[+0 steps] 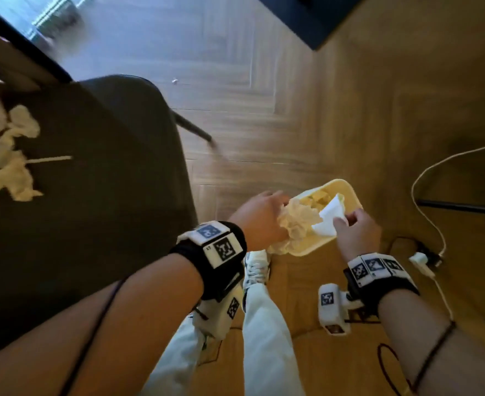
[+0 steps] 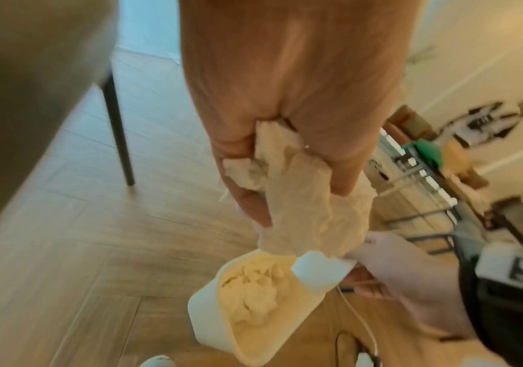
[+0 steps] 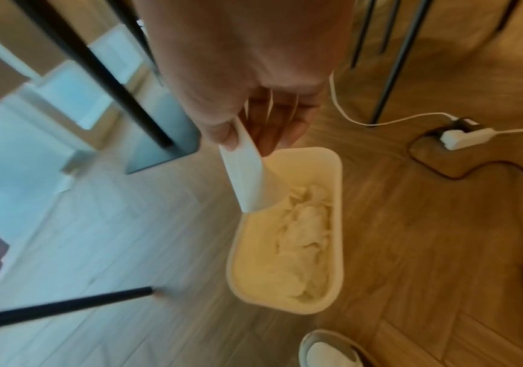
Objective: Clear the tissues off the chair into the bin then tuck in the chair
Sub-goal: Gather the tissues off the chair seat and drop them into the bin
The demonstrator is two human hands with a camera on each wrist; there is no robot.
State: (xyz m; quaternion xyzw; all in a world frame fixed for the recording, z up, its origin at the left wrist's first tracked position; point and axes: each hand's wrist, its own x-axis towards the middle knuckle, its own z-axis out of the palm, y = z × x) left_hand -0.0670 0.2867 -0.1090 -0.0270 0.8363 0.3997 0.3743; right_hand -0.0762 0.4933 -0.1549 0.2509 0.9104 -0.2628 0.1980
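gripping a crumpled tissue wad (image 1: 295, 224) in your left hand (image 1: 259, 217) and pinching a flat white tissue (image 1: 328, 220) in your right hand (image 1: 355, 232) above the bin (image 1: 349, 190), you risk strays landing outside its narrow rim, while more tissues (image 1: 10, 161) wait on the chair (image 1: 98, 195).

Each bare forearm wore a black wrist strap (image 1: 221, 264) carrying white blocks printed with black square markers, and a thin dark cable (image 1: 92, 332) ran back along each arm. Pale light trousers (image 1: 264, 338) and a white laced shoe (image 1: 257, 267) showed below.
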